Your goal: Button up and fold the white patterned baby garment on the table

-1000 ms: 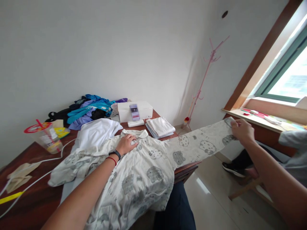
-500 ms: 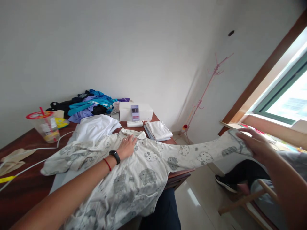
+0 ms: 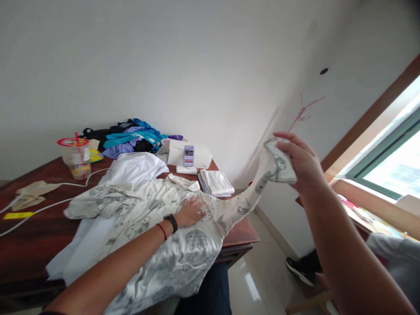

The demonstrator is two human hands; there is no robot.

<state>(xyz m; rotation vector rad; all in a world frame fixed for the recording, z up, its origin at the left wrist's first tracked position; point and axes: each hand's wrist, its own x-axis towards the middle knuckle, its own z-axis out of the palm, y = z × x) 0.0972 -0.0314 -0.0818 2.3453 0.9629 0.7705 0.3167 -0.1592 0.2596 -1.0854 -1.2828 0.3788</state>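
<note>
Printed shirt (image 3: 197, 258) across bench's (image 3: 243, 234) near edge, hem (image 3: 192, 287) overhanging; sleeve (image 3: 243, 206) raised past right edge. Left hand (image 3: 190, 213) flat on shirt, fingers loosely spread; right hand (image 3: 304, 164) pinching cuff (image 3: 280, 162). Risks: hard sleeve pull could skew shirt; overhanging hem's weight could drag it off.

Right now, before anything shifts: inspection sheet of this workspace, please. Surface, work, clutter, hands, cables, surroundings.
Surface: dark reddish-brown table, partly covered by cloth.
Work: patterned shirt spread out, overhanging the near edge; one sleeve raised.
Clutter: lidded cup, clothes heap, white box, folded white cloth.
Hands: left hand flat on the shirt; right hand grips the raised cuff.
Cables: white cable across the table's left part.
Surroundings: pink rack, window, another person's shoe.
</note>
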